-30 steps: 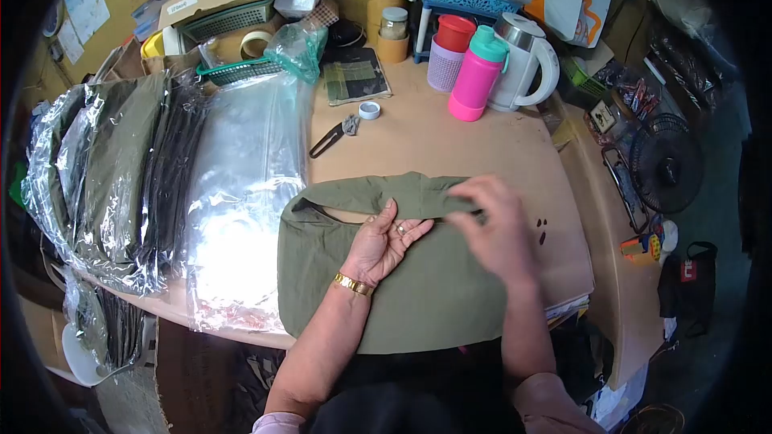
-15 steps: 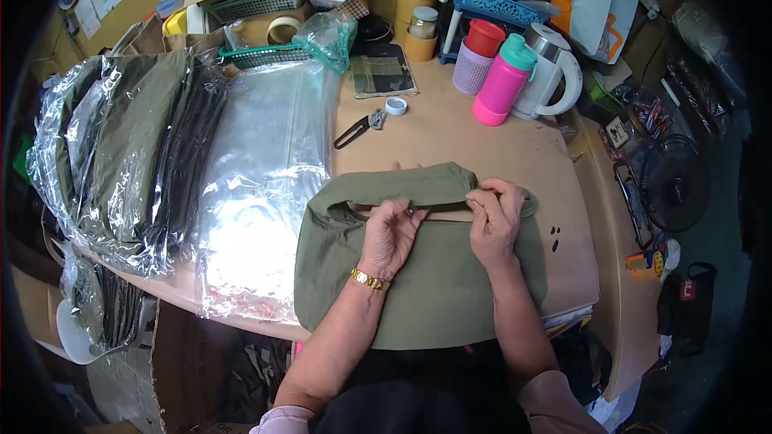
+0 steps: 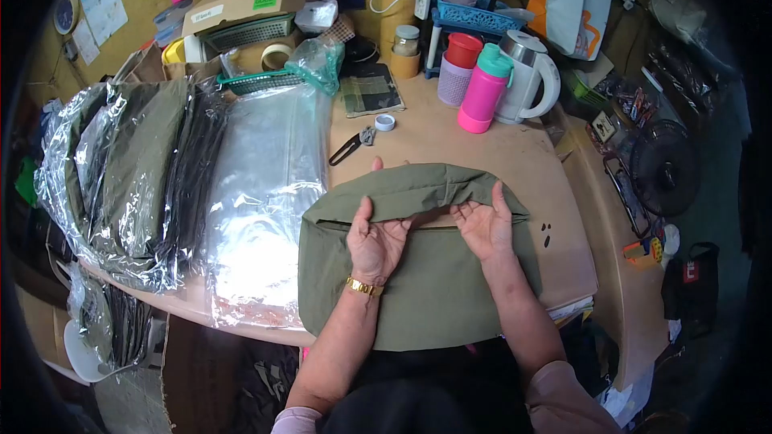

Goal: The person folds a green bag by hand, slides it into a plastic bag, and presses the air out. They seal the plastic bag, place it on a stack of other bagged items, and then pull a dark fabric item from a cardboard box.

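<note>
Two bare hands work at a green cloth piece (image 3: 434, 297), which lies on the table (image 3: 567, 269) directly under them, its near part reaching the table's edge by the body. The left hand (image 3: 376, 249) has the palm turned up, thumb raised over the folded upper band, other fingers going below it. The right hand (image 3: 487, 229) has its thumb upright and apart, fingers bent at the rim of the long opening. Whether either hand pinches firmly, I cannot tell.

In my judgement, the band could twist or crease more near the right hand, where small folds already gather, if the two hands pull unequally. A strong pull apart could strain the rim of the opening. The cloth could also slip toward the lap, because its near part has little support there. To the left of the left hand, the clear plastic bags (image 3: 261, 185) lie just beside the cloth; a wide movement of the forearm could push them, as they look slippery.

Hidden under the cloth are most fingers of the left hand; only one fingertip shows beyond the far edge. The right fingertips are partly covered. Strong glare hides details of the bags, and the dark marks (image 3: 547, 235) right of the right hand are too small to identify.
</note>
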